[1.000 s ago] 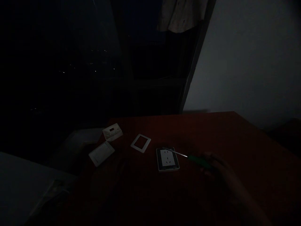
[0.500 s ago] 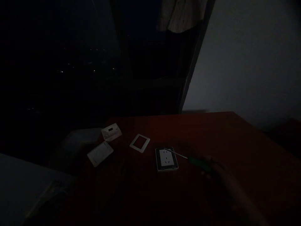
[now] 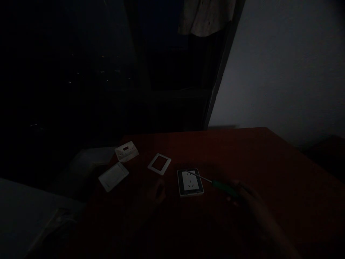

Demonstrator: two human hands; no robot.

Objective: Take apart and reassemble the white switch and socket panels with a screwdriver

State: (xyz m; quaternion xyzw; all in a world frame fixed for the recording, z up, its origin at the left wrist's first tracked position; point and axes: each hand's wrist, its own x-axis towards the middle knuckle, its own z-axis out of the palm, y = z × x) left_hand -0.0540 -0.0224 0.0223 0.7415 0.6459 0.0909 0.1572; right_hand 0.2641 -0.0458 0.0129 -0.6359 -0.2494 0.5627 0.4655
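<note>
My right hand is closed around the green handle of a screwdriver. Its thin metal shaft reaches left over a wall socket, with the tip at the upper part of the socket's dark frame. The socket lies face up, its white centre showing plug slots. To the left of the socket is my left hand, apart from it and very dim; darkness hides how its fingers are held. Beyond that hand lies a white square cover frame, open in the middle.
At the table's left edge lie a white plate with a small rectangular slot and a white flat rectangular piece. The reddish-brown table meets a pale wall at the right. A dark window and a hanging cloth are behind.
My left hand has come into view left of the socket. The screwdriver in my right hand has shifted slightly left, its tip still over the socket's upper part.
</note>
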